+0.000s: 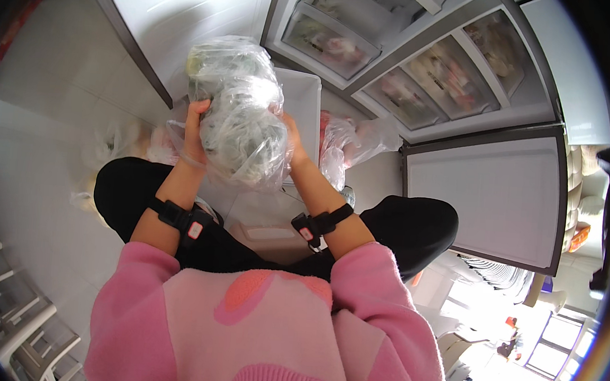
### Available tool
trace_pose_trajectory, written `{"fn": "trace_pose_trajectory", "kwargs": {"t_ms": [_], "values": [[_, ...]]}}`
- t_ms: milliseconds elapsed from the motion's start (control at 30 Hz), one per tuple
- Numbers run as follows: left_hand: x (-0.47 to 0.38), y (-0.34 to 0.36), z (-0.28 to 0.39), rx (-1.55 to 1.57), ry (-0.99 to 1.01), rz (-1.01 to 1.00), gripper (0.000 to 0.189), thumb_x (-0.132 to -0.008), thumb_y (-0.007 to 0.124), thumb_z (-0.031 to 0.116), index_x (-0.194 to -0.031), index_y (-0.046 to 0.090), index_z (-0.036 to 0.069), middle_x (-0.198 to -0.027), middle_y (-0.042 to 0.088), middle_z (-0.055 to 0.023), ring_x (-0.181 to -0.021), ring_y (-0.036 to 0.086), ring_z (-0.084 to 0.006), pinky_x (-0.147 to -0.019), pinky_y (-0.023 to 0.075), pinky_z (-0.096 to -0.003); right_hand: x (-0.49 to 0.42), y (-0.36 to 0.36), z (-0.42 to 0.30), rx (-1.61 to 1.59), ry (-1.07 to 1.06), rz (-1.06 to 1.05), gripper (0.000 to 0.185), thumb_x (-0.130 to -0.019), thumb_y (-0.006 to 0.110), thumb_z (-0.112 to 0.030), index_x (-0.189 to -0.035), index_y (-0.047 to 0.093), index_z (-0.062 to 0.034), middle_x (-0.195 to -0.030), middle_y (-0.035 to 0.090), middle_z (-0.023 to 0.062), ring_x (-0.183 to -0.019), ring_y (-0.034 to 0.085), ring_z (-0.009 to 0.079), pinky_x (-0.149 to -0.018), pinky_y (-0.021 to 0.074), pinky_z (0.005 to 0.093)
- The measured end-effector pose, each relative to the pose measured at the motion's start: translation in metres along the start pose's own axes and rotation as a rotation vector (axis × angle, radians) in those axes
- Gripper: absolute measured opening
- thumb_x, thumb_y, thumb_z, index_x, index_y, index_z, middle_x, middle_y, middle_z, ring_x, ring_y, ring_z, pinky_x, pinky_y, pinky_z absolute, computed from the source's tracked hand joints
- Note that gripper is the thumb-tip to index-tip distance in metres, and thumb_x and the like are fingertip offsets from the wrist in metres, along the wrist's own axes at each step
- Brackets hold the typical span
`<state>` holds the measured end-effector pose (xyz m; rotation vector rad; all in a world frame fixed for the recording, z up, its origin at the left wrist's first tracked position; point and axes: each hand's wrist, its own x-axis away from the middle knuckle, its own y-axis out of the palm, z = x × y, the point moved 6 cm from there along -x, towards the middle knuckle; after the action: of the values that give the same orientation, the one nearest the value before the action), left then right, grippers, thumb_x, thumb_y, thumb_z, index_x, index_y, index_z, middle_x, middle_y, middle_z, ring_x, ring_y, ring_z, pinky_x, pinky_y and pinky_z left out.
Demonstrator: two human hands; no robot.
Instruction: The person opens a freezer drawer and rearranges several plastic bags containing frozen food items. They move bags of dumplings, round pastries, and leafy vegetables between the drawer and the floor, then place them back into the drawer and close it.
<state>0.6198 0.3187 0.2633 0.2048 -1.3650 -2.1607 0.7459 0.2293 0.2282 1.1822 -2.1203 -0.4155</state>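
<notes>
Both my hands hold a large bundle in clear plastic bags [243, 116], with something greenish inside that I cannot make out. My left hand [198, 131] grips its left side, thumb uppermost. On the right side is my right hand [292, 138], its fingers partly hidden by the plastic. Below and behind the bundle stands a white drawer bin [303, 110], partly covered by it. More plastic bags [341, 145], some with reddish contents, lie on the floor to the right of the bin.
An open refrigerator with several filled clear drawers [332, 45] stands ahead. Its left door [190, 4] and right door [485, 191] are swung out. Bagged items [118, 143] lie on the floor at left. Stacked chairs or stools [31, 325] are at lower left.
</notes>
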Motion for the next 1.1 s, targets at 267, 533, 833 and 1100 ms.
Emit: {"fn": "trace_pose_trajectory", "kwargs": {"t_ms": [267, 533, 833, 1100], "values": [[0.004, -0.012, -0.015, -0.056, -0.066, -0.023, 0.061, -0.09, 0.049, 0.048, -0.131, 0.05, 0.002, -0.124, 0.06, -0.0128, -0.109, 0.061, -0.0241, -0.092, 0.0513, -0.0371, 0.013, 0.003, -0.009, 0.115, -0.132, -0.07, 0.04, -0.096, 0.06, -0.027, -0.122, 0.057, 0.0029, -0.108, 0.062, 0.0124, -0.092, 0.063, 0.0197, -0.082, 0.0525, 0.034], [0.001, -0.002, -0.029, 0.11, -0.095, -0.043, 0.068, -0.089, 0.045, 0.052, -0.136, 0.046, 0.002, -0.13, 0.056, -0.0155, -0.113, 0.058, -0.0285, -0.096, 0.0499, -0.0422, 0.033, 0.032, -0.056, 1.571, -0.959, 0.209, 0.033, -0.082, 0.064, -0.025, -0.11, 0.065, -0.0087, -0.111, 0.054, 0.0092, -0.116, 0.047, 0.0286, -0.09, 0.0422, 0.0388], [-0.018, -0.033, -0.031, 0.109, -0.084, -0.026, 0.065, -0.088, 0.047, 0.047, -0.135, 0.047, 0.002, -0.127, 0.058, -0.0151, -0.111, 0.06, -0.0304, -0.095, 0.051, -0.0446, 0.011, -0.024, -0.081, 1.086, -0.094, -0.359, 0.046, -0.092, 0.059, -0.03, -0.129, 0.057, -0.003, -0.106, 0.066, 0.0137, -0.089, 0.067, 0.0241, -0.072, 0.055, 0.0321], [0.005, -0.034, 0.031, -0.126, 0.045, 0.203, 0.062, -0.089, 0.051, 0.046, -0.133, 0.05, 0.002, -0.128, 0.059, -0.0134, -0.114, 0.059, -0.0288, -0.098, 0.0485, -0.0431, -0.001, -0.077, -0.057, 0.743, -0.026, -0.154, 0.042, -0.094, 0.055, -0.026, -0.128, 0.055, -0.0004, -0.098, 0.067, 0.0099, -0.079, 0.066, 0.0166, -0.067, 0.0533, 0.0286]]}}
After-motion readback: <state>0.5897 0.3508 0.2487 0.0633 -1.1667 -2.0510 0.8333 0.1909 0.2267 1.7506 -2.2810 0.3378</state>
